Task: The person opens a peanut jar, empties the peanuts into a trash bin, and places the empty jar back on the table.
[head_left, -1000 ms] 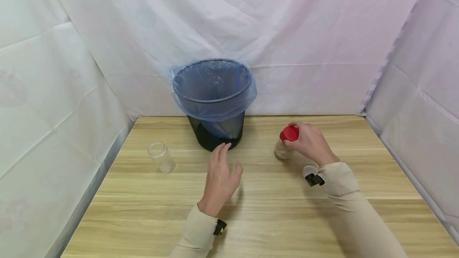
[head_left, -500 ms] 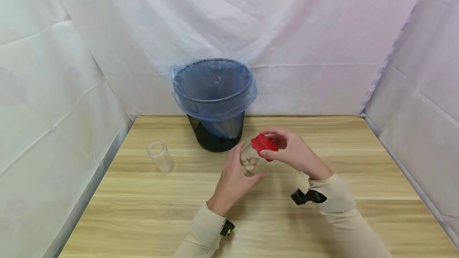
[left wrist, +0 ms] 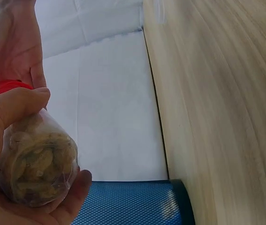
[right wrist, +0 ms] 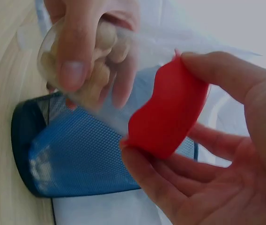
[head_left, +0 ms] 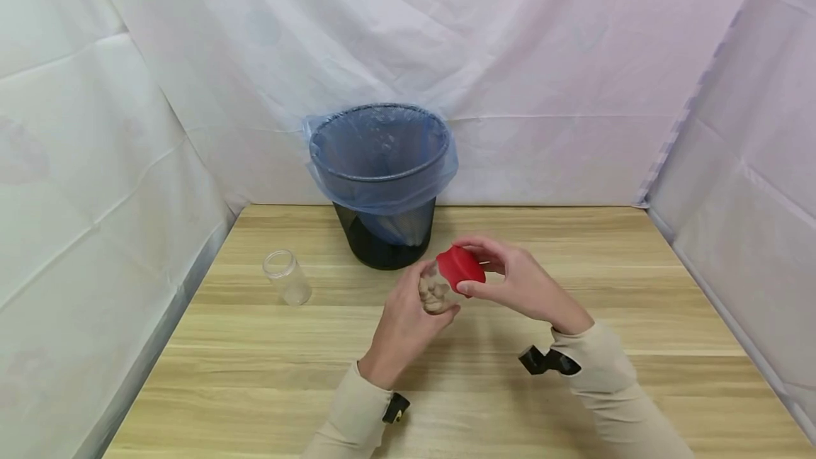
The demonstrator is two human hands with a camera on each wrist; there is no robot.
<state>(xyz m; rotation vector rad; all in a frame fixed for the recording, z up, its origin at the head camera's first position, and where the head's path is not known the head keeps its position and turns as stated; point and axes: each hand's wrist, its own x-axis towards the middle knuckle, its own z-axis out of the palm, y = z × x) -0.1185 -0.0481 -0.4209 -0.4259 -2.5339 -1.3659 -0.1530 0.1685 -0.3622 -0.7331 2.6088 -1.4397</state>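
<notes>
White cloth [head_left: 542, 76] fills the whole upper half of the head view, and below it the wooden table [head_left: 255, 374] spreads across the bottom of the frame. Top centre stands the bin [head_left: 384, 243], upright, black and mesh-sided, with a blue bag [head_left: 382, 190] folded over its rim. Two beige sleeves [head_left: 353, 409] come in from the lower edge, and here are the hands, lower centre! The left hand [head_left: 404, 317] wraps round the jar [head_left: 436, 292], just right of centre in the frame and tilted, its top leaning to the upper right. The right hand [head_left: 519, 282] has thumb and fingers clasped round the red lid [head_left: 462, 269], which sits over the jar's mouth; how tight, I can't tell. Out at centre left, a clear cup [head_left: 287, 278] stands on the table, well apart from both hands. And smallest of all, peanuts [right wrist: 99, 77], pale brown, gathered towards the jar's base.
</notes>
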